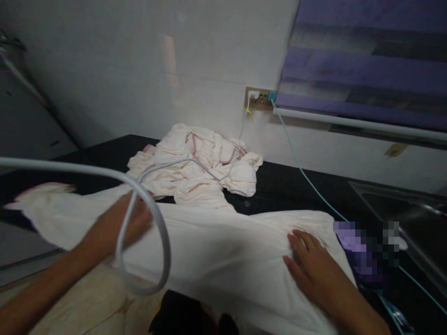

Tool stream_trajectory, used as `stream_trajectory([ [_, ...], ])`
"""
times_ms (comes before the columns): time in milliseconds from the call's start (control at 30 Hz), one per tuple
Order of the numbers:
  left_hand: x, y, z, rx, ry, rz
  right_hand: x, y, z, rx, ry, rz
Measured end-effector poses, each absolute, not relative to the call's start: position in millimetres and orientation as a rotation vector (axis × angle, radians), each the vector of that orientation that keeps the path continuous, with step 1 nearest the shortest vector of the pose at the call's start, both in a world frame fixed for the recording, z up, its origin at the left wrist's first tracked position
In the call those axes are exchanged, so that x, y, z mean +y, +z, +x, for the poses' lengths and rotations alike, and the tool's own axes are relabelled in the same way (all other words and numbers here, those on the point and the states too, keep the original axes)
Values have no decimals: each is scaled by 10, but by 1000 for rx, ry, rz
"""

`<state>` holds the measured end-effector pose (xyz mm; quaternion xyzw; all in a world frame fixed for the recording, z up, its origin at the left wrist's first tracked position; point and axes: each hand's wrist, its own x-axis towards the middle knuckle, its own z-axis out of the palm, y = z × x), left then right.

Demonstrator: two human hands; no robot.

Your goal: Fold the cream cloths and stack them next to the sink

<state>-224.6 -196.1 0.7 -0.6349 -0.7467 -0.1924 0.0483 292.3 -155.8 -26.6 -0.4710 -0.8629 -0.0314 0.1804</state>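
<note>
Two bare hands press on a pale cream cloth point(223, 251) spread across a black table point(286, 186), seen from the person's own head-worn camera. The right hand point(310, 265) lies flat, palm down and fingers spread open, on the right-hand part of the cloth, gripping nothing. The left hand point(118, 228) rests on the left-hand part of the same cloth, blurred by motion; its fingers look loosely extended, but whether they pinch the fabric cannot be told. A thick white cable point(153, 218) loops in front of the left hand, close to the camera, and runs off the left edge of the frame. The cloth stretches from the left edge of the table to just beside the right hand, and drapes toward the viewer.

Behind it, near the wall, sits a crumpled heap of similar cream fabric with pink trim point(195, 163). A thin white cord point(195, 164) crosses the heap and rises to a wall socket point(259, 98), where a white plug and a blue plug sit side by side. A teal cord point(303, 174) runs down from the blue plug, across the table, past the right hand. At far right is the rim of a steel sink point(401, 209). A purple striped blind point(366, 60) hangs at upper right.
</note>
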Motion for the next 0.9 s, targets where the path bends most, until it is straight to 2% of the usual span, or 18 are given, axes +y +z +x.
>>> stream_trajectory([
  [67,-1949,-289,-2000,-2097,-465,-2040,-1489,-18,2709,-2437,3,-1312],
  [233,-2028,-675,-1638,-2155,-432,-1838,-1078,410,1826,-2512,355,-1030],
  [367,-2167,-643,-1739,-2002,-496,-1883,-700,312,1157,-2609,427,-1033],
  [500,-2252,-602,-1851,-1907,-382,-2145,-460,152,795,-2688,405,-1152],
  [800,-2279,-442,-1875,-1928,-143,-2296,-66,153,746,-2404,300,-1383],
  [900,-2283,-330,-1770,-1941,-278,-2287,-96,132,780,-2294,260,-1395],
])
